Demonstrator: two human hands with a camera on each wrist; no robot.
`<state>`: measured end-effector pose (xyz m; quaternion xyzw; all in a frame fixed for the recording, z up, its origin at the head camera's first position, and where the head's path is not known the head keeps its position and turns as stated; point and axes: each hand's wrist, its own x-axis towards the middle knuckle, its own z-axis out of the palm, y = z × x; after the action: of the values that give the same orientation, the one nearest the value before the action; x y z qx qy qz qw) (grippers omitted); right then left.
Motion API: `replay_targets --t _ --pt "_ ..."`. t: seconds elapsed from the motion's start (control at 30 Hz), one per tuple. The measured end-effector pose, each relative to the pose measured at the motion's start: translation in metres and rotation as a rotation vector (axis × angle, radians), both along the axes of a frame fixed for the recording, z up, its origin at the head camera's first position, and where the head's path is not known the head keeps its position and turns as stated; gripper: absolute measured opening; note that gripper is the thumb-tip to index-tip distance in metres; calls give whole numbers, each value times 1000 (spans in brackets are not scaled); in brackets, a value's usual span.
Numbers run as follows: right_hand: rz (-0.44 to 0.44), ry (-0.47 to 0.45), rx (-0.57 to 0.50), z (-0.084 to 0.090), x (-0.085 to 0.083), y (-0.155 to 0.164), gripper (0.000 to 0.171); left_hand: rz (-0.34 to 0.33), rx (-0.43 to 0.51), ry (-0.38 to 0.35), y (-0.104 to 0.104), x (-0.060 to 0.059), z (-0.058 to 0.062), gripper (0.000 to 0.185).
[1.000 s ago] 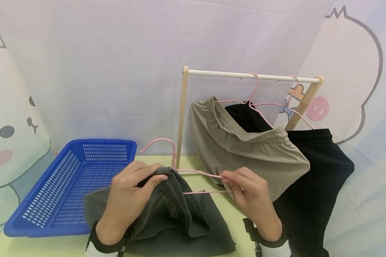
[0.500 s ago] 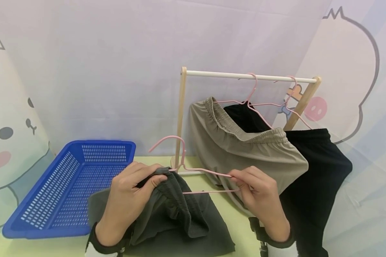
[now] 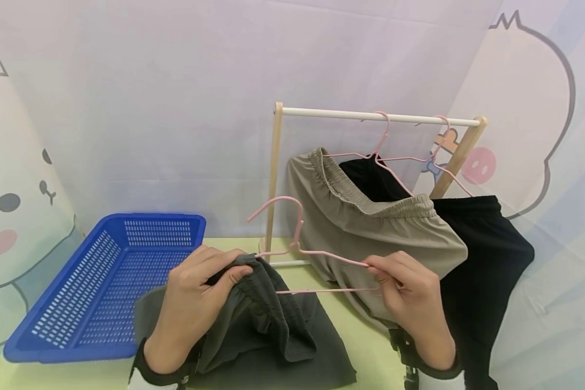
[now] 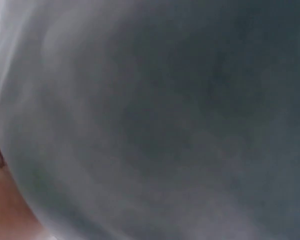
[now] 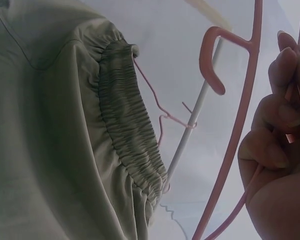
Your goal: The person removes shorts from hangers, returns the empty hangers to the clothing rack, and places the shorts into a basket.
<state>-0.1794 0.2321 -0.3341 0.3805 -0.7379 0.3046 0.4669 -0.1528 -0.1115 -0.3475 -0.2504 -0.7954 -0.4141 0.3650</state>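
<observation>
Between left hand (image 3: 195, 303) and right hand (image 3: 411, 303) stretches the pink hanger (image 3: 312, 254).

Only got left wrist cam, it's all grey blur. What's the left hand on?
Observer: The left hand grips the waistband of dark grey shorts lying on the table.
Operator: Right hand?
Observer: The right hand pinches one end of a pink hanger; the hanger's other end reaches the grey waistband.
Operator: Anything already on the rack?
Observer: Yes, the wooden rack carries khaki shorts and a black garment, each on a pink hanger.
Operator: Basket?
Observer: The blue basket sits to the left, nothing visible in it.
</observation>
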Motion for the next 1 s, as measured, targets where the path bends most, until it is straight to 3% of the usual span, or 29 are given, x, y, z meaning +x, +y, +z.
replay_targets --t 0.83,1.0 --pt "-81 -61 -55 -4 -5 35 29 53 -3 10 -15 -13 -6 30" --pt "-77 -76 -79 -4 -4 38 10 69 3 41 -19 -16 -8 30"
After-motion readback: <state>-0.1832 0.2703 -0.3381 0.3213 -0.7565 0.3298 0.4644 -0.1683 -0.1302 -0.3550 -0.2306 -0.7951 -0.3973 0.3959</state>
